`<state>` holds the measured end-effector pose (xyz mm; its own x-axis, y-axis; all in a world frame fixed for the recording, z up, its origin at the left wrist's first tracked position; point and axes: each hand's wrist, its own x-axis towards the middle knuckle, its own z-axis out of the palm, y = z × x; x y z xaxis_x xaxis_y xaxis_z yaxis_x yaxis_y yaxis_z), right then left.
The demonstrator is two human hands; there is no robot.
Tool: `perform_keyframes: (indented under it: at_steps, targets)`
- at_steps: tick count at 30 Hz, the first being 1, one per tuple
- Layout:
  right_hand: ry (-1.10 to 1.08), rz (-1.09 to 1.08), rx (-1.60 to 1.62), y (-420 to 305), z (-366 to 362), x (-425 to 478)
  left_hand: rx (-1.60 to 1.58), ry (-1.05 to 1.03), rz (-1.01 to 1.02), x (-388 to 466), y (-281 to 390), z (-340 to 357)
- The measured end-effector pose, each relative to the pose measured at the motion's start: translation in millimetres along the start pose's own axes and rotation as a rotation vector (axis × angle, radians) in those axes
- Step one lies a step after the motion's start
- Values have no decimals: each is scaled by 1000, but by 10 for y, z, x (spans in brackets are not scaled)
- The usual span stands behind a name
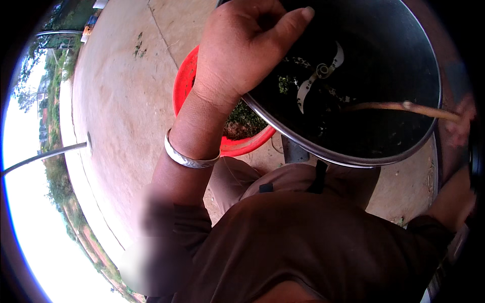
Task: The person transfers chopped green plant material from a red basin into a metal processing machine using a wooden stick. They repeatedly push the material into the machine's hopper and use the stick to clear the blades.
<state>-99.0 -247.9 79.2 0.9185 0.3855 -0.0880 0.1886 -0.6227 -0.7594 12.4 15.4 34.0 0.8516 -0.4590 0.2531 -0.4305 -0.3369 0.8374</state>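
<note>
A round, dark-walled metal container with a bright rim stands tilted before me. On its floor a curved two-armed metal blade sits around a central hub, with chopped green bits beside it. My left hand, with a silver bangle at the wrist, is over the container's left rim, thumb extended; its fingers are partly cut off by the top edge. At the right edge my right hand, blurred and dim, is closed around a wooden stick that reaches down into the container, near the blade.
Under my left forearm a red plastic basin holds chopped green matter, partly hidden by the container. My legs are just below both. Concrete ground spreads to the left, with scattered green scraps and a metal pole.
</note>
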Motion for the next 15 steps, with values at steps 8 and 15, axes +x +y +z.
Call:
perform_keyframes:
  at_steps: [8, 15]
  targets:
    - [25, 35, 61, 317, 263, 173, 52, -21, 32, 10, -14, 10]
    - [191, 130, 101, 319, 395, 172, -5, -30, 15, -8, -48, -13]
